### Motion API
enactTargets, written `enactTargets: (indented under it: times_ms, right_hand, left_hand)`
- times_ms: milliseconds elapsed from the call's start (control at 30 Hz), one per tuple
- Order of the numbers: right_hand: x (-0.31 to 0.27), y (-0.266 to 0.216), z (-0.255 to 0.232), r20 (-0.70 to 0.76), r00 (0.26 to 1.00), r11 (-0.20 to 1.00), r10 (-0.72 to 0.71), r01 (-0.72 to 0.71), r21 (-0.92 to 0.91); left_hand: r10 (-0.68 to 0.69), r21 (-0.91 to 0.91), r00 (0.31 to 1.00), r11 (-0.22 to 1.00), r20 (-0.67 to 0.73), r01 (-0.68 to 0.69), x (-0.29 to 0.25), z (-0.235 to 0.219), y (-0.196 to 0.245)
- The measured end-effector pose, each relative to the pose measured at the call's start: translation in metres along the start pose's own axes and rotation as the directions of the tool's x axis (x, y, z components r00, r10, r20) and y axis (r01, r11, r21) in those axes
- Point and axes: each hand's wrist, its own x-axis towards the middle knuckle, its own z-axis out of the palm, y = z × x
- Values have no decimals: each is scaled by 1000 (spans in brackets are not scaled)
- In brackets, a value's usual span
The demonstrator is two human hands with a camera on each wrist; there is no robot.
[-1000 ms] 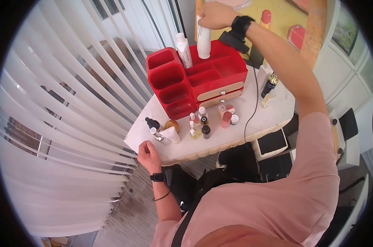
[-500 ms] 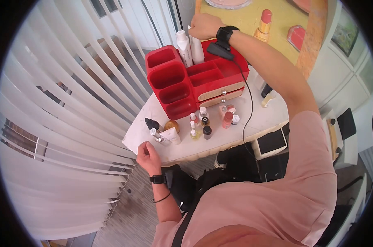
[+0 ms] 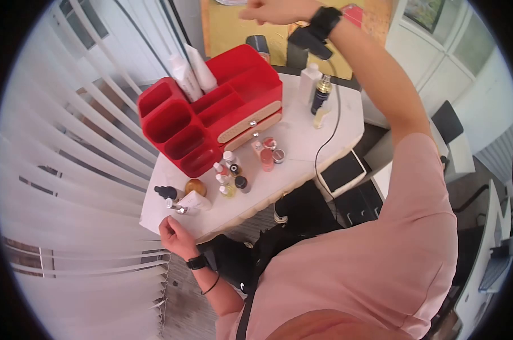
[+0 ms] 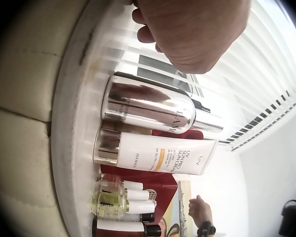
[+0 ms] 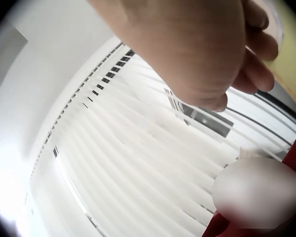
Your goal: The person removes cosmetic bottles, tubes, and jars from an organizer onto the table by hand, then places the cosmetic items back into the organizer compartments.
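two white containers [image 3: 186, 80] stand inside the red organizer [image 3: 248, 107]; small bottles [image 3: 242, 183] and the sun cream tube [image 4: 167, 154] are outside, on the worktop [image 3: 302, 144]. both hands, right [image 3: 282, 10] and left [image 3: 177, 237], are loosely bent, holding nothing visible.

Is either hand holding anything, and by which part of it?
Nothing visibly held. The right hand is empty, apart from the two white bottles in the red organizer; the left hand is loosely curled by the table.
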Motion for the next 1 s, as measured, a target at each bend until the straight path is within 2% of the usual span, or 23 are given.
enactTargets:
  times_ms: [67, 133, 200, 233, 300, 333, 400, 433, 533, 667, 733, 833, 933, 1000]
  right_hand:
    - [-34, 30, -14, -14, 995, 995, 99, -99, -5]
    - [-59, 80, -17, 48, 998, 996, 28, -24, -80]
    - [-85, 117, -7, 139, 969, 979, 204, -201, -34]
    - [-94, 125, -5, 142, 969, 979, 203, -200, -34]
    - [-110, 131, -1, 315, 900, 953, 300, -299, -53]
    - [-114, 132, 3, 315, 901, 953, 299, -299, -50]
    - [-121, 127, 10, 358, 840, 912, 407, -350, -215]
    - [-121, 127, 15, 367, 825, 900, 430, -362, -242]
    - [-112, 158, 46, 443, 825, 937, 350, -310, -163]
    - [-101, 150, 65, 464, 830, 951, 310, -271, -151]
    - [-97, 143, 71, 466, 827, 947, 314, -239, -215]
    - [-99, 145, 83, 441, 851, 954, 285, -209, -215]
    - [-93, 154, 99, 456, 850, 961, 263, -189, -203]
    - [-92, 140, 97, 463, 838, 953, 290, -211, -216]
  left_hand:
    - [-32, -10, 999, 999, -16, 32, 0, 0, 3]
    - [-22, 26, 1000, 999, -8, 22, 0, 0, 1]
    - [8, 61, 1000, 998, -16, -7, 1, 0, 1]
    - [6, 61, 1000, 998, -16, -5, 0, 1, 2]
    - [23, 78, 1000, 997, -21, -22, 1, 1, 5]
    - [25, 80, 999, 997, -22, -23, 1, 1, 4]
    - [48, 52, 998, 998, -32, -47, 1, 2, 1]
    - [52, 56, 998, 997, -35, -50, 1, 2, 0]
    - [51, 18, 998, 999, -39, -50, 2, 2, 0]
    - [80, 71, 996, 995, -48, -76, 1, 2, 3]
    - [91, 68, 995, 994, -47, -88, 1, 3, 5]
    - [71, 99, 997, 993, -35, -67, 2, 1, 6]
    - [29, 119, 999, 993, -20, -27, 2, 1, 4]
    - [26, 105, 999, 994, -23, -23, 1, 1, 5]
